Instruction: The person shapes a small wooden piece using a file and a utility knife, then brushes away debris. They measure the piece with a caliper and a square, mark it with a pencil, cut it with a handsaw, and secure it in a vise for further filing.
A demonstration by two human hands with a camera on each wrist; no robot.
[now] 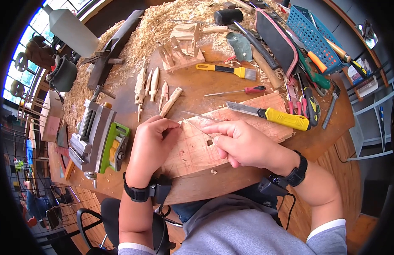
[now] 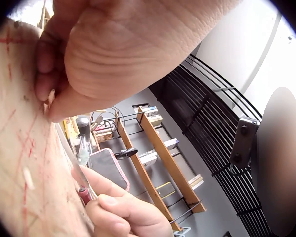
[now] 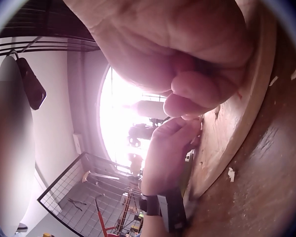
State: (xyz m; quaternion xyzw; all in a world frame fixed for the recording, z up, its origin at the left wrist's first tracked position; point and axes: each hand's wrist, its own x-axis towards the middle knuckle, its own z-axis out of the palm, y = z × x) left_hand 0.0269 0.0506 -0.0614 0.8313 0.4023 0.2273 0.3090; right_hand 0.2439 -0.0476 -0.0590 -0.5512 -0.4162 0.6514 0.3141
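Note:
Both hands work low over a pale wooden board (image 1: 184, 157) marked with a red grid and cut by a small square hole. My left hand (image 1: 152, 138) is at its left end, thumb and fingertips pinching a tiny pale piece of wood (image 2: 50, 97), mostly hidden by the fingers. My right hand (image 1: 246, 144) is over the board's middle, pinching a thin, narrow blade (image 2: 76, 160) that slants toward the left fingertips; its grip end is covered. Another slim metal tool (image 1: 201, 115) lies just beyond the hands.
A yellow utility knife (image 1: 286, 119) rests on the board's right end. Behind are a red-handled screwdriver (image 1: 235, 91), a yellow brush (image 1: 226, 70) and carved wooden pieces (image 1: 154, 85). A vise (image 1: 97, 136) stands left; wood shavings (image 1: 158, 21) cover the back.

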